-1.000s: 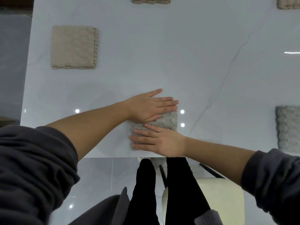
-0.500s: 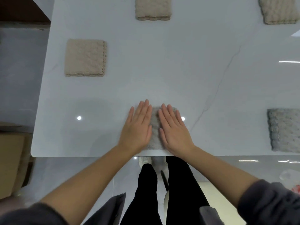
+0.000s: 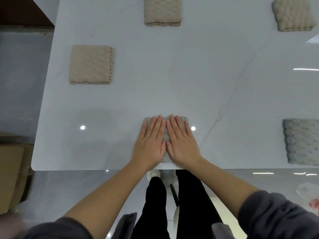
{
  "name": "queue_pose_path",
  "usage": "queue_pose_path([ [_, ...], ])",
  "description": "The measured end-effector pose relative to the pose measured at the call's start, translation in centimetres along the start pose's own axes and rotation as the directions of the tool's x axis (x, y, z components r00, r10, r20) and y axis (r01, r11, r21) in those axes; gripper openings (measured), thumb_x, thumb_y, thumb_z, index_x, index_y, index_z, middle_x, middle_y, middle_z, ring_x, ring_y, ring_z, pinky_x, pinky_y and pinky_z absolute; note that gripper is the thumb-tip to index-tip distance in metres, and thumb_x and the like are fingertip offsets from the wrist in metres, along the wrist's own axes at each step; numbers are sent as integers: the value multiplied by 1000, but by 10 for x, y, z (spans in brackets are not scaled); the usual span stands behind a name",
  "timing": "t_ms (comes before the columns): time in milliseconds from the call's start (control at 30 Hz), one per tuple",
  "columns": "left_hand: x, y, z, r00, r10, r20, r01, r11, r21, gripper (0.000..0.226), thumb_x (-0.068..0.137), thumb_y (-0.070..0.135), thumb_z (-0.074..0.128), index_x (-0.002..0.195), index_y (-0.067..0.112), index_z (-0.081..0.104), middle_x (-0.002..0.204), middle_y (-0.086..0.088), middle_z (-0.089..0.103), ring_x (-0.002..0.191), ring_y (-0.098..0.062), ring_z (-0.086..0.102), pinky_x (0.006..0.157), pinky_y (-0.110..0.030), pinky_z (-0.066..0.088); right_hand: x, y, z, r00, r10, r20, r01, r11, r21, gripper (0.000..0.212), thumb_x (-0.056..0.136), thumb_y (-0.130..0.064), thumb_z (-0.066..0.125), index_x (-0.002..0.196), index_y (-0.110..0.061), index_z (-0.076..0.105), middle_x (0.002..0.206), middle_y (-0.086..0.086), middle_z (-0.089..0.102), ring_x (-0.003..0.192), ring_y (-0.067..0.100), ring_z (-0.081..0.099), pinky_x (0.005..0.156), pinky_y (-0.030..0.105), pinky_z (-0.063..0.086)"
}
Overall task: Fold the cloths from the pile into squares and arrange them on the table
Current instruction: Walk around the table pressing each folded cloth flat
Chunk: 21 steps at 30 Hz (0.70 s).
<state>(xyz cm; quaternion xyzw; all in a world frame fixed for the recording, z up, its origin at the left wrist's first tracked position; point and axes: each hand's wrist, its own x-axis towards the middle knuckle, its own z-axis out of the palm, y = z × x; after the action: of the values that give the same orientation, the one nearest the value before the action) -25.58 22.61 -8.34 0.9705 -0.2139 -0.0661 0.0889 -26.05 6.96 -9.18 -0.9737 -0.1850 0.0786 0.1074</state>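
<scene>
The grey folded cloth [image 3: 166,135] lies on the white marble table [image 3: 189,75], close to the table's near edge, and both hands lie flat on top of it. The left hand [image 3: 150,145] covers its left half and the right hand [image 3: 183,144] its right half. All fingers are straight and close together, pointing away from the person, pressing down and grasping nothing. The 2 thumbs meet over the middle of the cloth, and only a narrow strip of grey terry shows between the hands, plus the far corners beyond the fingertips.

4 other folded cloths sit on the same table, all well apart from the grey folded cloth. A beige square [image 3: 91,64] lies beyond it to the left. A second beige cloth [image 3: 163,11] lies straight beyond it, cut off by the top of the view. A third beige cloth [image 3: 293,13] lies beyond it far to the right. A grey terry square [image 3: 302,142] lies level with it at the right, partly out of view.

Nearer the person than the grey folded cloth, black trousers [image 3: 155,204] show below the table edge, with dark grey sleeves [image 3: 276,214] pushed up the forearms. A cardboard box [image 3: 10,176] stands on the floor far to its left.
</scene>
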Motion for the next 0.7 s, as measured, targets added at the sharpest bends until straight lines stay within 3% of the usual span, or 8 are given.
queue_pose_path([
  [300,0,-2,-4,999,-10,52,8,999,36,64,96,36,26,150,1,22,159,-15,18,148,-24,10,118,-47,14,-2,5,-3,999,-24,36,23,1000,9,63,100,-36,28,151,0,24,160,19,17,150,32,12,119,52,15],
  [533,5,14,-27,999,-15,47,14,1000,16,64,94,32,28,152,6,21,161,-13,12,149,-26,7,119,-48,11,-17,44,-30,998,44,40,-43,999,-13,62,100,-38,26,155,-15,11,163,11,8,150,31,3,120,52,5],
  [700,32,48,-35,988,-39,147,35,999,29,67,92,36,8,154,12,9,162,-10,-2,149,-24,-7,120,-43,-5,-27,96,-49,969,118,216,-108,992,-58,61,98,-40,22,154,-18,19,162,13,11,149,37,9,113,64,21],
])
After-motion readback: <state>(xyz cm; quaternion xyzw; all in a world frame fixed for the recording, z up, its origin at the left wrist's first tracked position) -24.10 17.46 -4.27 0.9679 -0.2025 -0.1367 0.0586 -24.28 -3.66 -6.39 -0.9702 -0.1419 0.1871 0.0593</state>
